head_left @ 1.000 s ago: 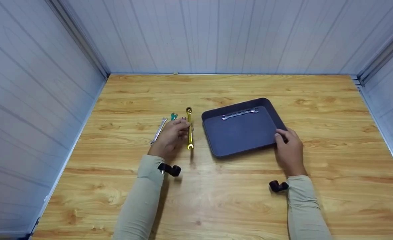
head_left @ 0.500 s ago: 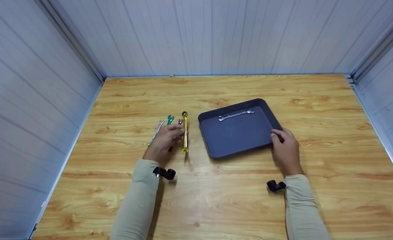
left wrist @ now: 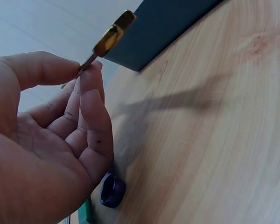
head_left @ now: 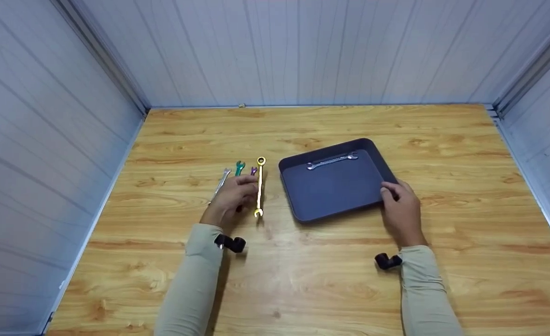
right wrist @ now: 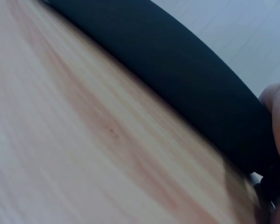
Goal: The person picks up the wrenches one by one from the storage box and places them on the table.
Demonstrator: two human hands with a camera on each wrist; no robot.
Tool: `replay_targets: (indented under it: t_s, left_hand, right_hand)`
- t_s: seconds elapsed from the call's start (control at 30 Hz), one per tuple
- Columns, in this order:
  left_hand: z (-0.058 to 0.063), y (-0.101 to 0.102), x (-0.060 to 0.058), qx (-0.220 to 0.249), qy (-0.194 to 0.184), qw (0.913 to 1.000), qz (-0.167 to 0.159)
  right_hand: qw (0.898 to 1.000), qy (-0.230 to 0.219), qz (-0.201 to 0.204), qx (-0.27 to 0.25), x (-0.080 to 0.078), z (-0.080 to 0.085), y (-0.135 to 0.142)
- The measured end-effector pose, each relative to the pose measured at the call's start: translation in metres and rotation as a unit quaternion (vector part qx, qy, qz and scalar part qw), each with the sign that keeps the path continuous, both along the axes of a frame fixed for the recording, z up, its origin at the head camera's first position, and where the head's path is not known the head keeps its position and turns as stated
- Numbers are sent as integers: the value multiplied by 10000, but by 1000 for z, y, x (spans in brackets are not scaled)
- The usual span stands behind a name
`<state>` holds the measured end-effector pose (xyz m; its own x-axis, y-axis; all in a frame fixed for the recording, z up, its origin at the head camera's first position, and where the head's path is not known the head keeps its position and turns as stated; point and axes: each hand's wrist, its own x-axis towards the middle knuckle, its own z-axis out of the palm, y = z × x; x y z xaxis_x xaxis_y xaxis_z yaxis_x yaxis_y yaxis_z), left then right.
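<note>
Between thumb and fingertips my left hand (head_left: 232,196) pinches a gold combination wrench (head_left: 260,186), held above the table left of the dark tray (head_left: 298,215). In the left wrist view the gold wrench (left wrist: 109,39) casts a shadow on the wood. Under and beside that hand lie a silver wrench (head_left: 221,183), a green wrench (head_left: 240,166) and a purple wrench (head_left: 254,171), partly hidden by it. My right hand (head_left: 402,210) grips the tray's near right corner, thumb over the rim. A silver open-end wrench (head_left: 332,161) lies inside the tray, along its far wall.
The wooden table (head_left: 303,280) is bounded by a pale panel wall (head_left: 279,51) at the back and others at the left and right. A small camera sits on each wrist. The tray's raised wall (right wrist: 168,65) fills much of the right wrist view.
The gold wrench has turned slightly in my left fingers, its ring end now facing up more. That hand has shifted a little toward me. My right hand still grips the tray.
</note>
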<state>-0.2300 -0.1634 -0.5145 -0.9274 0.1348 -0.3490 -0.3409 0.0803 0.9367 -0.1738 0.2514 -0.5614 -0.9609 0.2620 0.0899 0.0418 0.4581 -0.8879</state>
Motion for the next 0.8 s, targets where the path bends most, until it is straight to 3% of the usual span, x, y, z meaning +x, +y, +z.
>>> replay_targets:
  t_s: [0.13,0.27,0.37,0.53,0.8]
  left_hand:
    - [2,-1,-2,12,159,9999,-65]
    - [2,-4,-2,19,0,9999,-154]
    - [2,-7,-2,-191,-114,9995,-234]
    - [1,-8,-2,-655,21,9973,-334]
    - [-1,-4,-4,-818,40,9963,-256]
  right_hand:
    - [10000,-55,-45,-25,1,0,0]
    - [10000,-60,-17,-8,0,0,-1]
    - [10000,-82,6,29,0,-1,-1]
    - [9999,-91,-12,55,1,-2,-1]
    - [9997,161,-30,200,-1,-3,-1]
